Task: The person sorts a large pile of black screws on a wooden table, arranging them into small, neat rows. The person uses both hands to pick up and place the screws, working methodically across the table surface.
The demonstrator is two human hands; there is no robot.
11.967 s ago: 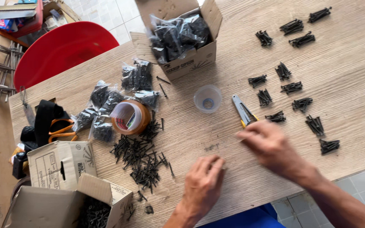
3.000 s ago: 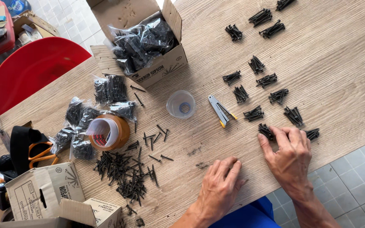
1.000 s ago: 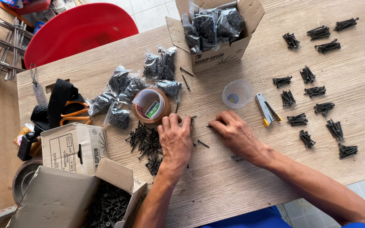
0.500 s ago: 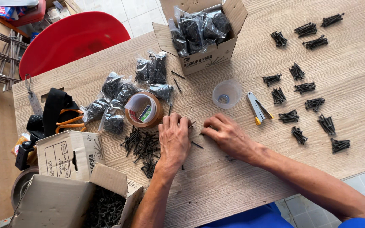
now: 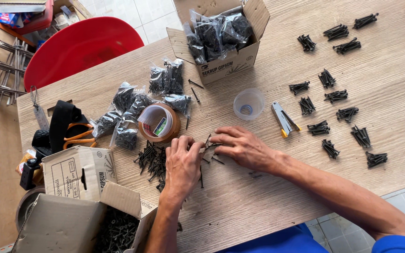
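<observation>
Head view. The left hand [image 5: 182, 161] lies palm down on the wooden surface [image 5: 258, 206], fingers bent over the right edge of a loose pile of black screws [image 5: 152, 159]. The right hand [image 5: 242, 147] lies just beside it, fingertips meeting those of the left hand over a few screws pinched between them [image 5: 208, 144]. Both hands are partly clenched; how many screws each one grips cannot be told.

A roll of brown tape [image 5: 159, 122] stands just beyond the left hand, with small clear bags of screws [image 5: 127, 110] around it. A clear plastic cup [image 5: 249, 103] stands beyond the right hand, and a stapler with yellow tips [image 5: 284, 119] lies just to its right. Small bundles of black screws [image 5: 336, 112] lie in rows on the right part of the surface, well apart from the hands. An open cardboard box holding bagged screws [image 5: 221, 40] stands at the far edge. 2 further cardboard boxes [image 5: 78, 173] sit near the left forearm, the nearer one open and holding loose screws. Orange-handled scissors [image 5: 73, 136] lie at the left. A red plastic chair [image 5: 78, 49] stands beyond the surface.
</observation>
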